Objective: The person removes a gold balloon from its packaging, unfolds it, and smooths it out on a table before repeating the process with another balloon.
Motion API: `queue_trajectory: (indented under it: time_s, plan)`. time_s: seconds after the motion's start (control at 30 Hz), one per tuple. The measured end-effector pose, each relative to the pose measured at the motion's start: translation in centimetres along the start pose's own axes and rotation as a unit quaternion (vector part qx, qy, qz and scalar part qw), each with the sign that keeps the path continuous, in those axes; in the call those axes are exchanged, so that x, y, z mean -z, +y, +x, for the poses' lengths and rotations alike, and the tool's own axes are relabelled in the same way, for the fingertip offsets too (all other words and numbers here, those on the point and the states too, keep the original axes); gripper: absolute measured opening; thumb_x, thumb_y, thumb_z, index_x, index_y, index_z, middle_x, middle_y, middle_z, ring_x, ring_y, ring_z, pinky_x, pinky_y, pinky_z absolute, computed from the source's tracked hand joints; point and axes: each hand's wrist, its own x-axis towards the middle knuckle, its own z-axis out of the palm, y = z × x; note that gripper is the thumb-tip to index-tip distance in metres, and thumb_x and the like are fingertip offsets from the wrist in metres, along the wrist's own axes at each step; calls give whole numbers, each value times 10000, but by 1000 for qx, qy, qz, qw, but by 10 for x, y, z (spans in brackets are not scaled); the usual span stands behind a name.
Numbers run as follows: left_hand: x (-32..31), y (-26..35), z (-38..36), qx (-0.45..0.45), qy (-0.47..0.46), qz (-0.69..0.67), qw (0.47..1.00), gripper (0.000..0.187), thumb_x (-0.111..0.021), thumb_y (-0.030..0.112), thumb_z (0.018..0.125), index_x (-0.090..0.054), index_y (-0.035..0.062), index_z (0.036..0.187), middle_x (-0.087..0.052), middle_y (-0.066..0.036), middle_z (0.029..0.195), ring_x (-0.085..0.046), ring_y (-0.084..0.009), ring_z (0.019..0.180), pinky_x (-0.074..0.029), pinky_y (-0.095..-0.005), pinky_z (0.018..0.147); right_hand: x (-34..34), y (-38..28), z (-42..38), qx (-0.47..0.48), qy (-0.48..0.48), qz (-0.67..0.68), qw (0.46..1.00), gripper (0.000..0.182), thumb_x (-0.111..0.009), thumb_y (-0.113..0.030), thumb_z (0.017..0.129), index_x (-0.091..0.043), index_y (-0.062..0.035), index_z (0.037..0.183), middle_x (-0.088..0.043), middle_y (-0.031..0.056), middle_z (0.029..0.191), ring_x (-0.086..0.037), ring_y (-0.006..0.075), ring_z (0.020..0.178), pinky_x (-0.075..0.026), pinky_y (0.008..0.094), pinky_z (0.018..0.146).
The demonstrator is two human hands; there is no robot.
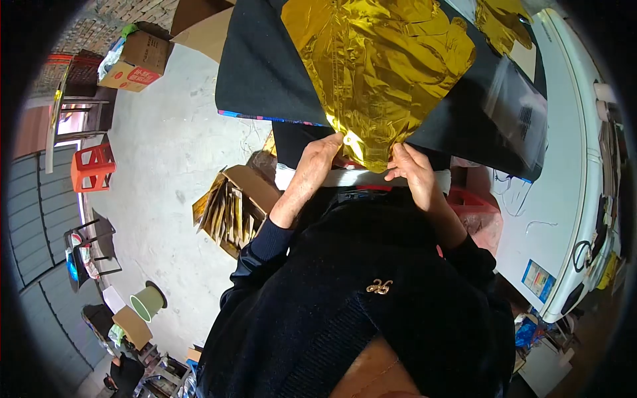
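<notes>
A large shiny gold foil sheet (385, 73) lies over the black cloth-covered surface (265, 79), its narrow end hanging toward my body. At the left edge of that narrow end, my left hand (317, 162) pinches the foil between closed fingers. My right hand (413, 174) holds the opposite edge, thumb and fingertips together on the foil. A clear plastic bag (521, 119) rests on the black cloth to the right, and another piece of gold foil (504, 23) lies at the upper right.
On the floor at left are an open carton (232, 209) of folded gold pieces, a cardboard box (141, 60), a red stool (93, 167) and a green bucket (148, 303). A long white appliance (564, 166) stands at right, near a red stool (472, 202).
</notes>
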Motion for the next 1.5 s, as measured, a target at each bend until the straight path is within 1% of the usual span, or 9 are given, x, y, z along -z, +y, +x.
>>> queue_trajectory:
  time_s: [0.43,0.53,0.7,0.83,0.93,0.97,1.2,1.37,1.5]
  plan:
    - [0,-11,15,22,-34,-53,998,497,-484,408,1094,-663,-56,1092,-703,-99,951,-684,-174,718,-582,-292,724,5,-2,-3,2,-14,-39,999,417,-417,-358,1121,-615,6,1071,-755,136,904,-694,164,798,-508,282,741]
    - [4,-7,11,79,-53,-58,994,514,-458,384,1101,-621,-81,1246,-686,-138,1176,-702,-224,833,-596,-328,770,7,2,-6,4,-25,-40,999,409,-430,-350,1119,-619,10,1078,-755,133,899,-687,155,779,-504,276,741]
    - [2,-1,15,79,-78,-104,988,559,-455,441,1095,-600,-69,1273,-654,-141,1244,-666,-227,1058,-639,-369,707,6,6,-7,-6,-23,-22,999,391,-476,-360,1105,-620,2,1071,-757,127,893,-685,142,760,-500,263,725]
    - [1,-21,27,108,-36,-68,991,480,-587,400,1053,-690,-46,910,-659,-60,782,-638,-136,573,-609,-330,560,4,3,-8,-7,-1,-5,1000,388,-494,-361,1101,-622,3,1065,-756,128,869,-683,140,726,-499,255,709]
    - [-13,14,14,111,-45,-76,990,454,-587,382,1057,-688,-45,943,-655,-72,809,-647,-132,619,-615,-323,554,4,-1,-8,-9,13,-22,1000,378,-482,-339,1108,-617,11,1057,-756,138,846,-694,146,723,-508,255,704]
    - [-3,-10,23,101,-77,-109,986,549,-600,407,1042,-658,-134,1112,-711,-175,1057,-718,-209,681,-629,-321,602,5,1,-8,-11,20,-20,1000,357,-514,-325,1097,-622,11,1048,-754,140,827,-690,140,700,-502,245,687]
    - [-9,-4,21,117,-84,-126,982,543,-616,363,1037,-601,-151,1211,-691,-174,1139,-721,-215,756,-652,-339,603,4,2,-8,3,13,-14,1000,317,-542,-285,1089,-655,10,1063,-750,119,810,-687,124,689,-496,226,657]
    - [-11,0,24,145,-90,-152,973,431,-584,285,1058,-557,-59,1317,-700,-168,1150,-731,-237,904,-656,-394,564,5,0,-11,3,5,-20,1000,347,-551,-304,1082,-681,15,1037,-741,104,781,-696,139,678,-527,259,629]
    - [-11,-1,26,156,-97,-130,974,464,-573,302,1061,-544,-78,1324,-696,-188,1160,-741,-249,884,-662,-393,563,18,-34,-22,-58,-11,-288,956,273,-620,-330,1025,-700,-74,976,-716,84,711,-701,238,630,-525,357,579]
